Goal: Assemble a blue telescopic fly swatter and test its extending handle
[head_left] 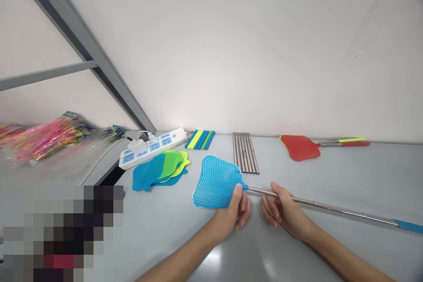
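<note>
A blue fly swatter (216,183) with a long, extended metal rod lies across both hands, its mesh head to the left and its blue grip (409,226) at the right edge. My left hand (233,209) pinches the neck where the head meets the rod, thumb on top. Around the thin upper part of the rod, my right hand (282,207) is closed. Behind the swatter head sits a row of metal rods (245,153). Loose swatter heads (158,169) in blue, green and yellow overlap in a pile to the left.
Coloured grip sleeves (200,139) lie beside a white power strip (153,147). Swatters with a red head (300,147) on top rest at the back right, near the wall. Bagged colourful goods (49,139) lie at far left behind a grey metal frame (109,83). A pixelated area covers the lower left.
</note>
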A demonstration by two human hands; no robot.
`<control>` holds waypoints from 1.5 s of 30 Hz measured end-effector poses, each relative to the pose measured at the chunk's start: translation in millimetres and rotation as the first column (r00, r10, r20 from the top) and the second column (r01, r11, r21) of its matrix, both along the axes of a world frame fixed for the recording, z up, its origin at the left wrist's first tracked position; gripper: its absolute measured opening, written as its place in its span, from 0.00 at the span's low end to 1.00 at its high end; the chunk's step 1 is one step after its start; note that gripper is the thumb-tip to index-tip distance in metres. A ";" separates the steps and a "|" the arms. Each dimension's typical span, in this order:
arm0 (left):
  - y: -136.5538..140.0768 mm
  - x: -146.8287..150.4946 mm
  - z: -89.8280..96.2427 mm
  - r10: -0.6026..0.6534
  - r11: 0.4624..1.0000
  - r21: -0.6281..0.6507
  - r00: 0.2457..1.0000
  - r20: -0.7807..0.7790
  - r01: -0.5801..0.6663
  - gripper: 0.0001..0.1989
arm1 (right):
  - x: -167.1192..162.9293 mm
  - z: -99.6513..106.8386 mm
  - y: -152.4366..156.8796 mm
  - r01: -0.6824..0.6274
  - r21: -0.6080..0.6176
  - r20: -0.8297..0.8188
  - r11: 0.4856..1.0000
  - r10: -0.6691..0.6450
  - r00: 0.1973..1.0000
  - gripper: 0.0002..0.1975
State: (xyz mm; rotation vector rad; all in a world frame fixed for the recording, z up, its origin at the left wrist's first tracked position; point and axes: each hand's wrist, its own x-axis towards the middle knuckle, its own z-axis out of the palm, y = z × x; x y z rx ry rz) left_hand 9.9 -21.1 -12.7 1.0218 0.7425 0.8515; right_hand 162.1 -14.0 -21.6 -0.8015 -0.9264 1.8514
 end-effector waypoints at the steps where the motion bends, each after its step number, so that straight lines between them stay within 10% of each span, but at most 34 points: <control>1: -0.1 0.2 0.1 -0.002 1.000 0.000 1.000 0.001 0.002 0.20 | -0.1 0.3 0.2 -0.001 -0.003 0.004 1.000 0.001 1.000 0.29; 45: 5.2 -2.4 8.8 0.253 0.967 0.122 0.917 -0.308 -0.225 0.23 | -3.1 3.5 2.6 0.025 0.014 0.076 1.000 -0.026 0.997 0.26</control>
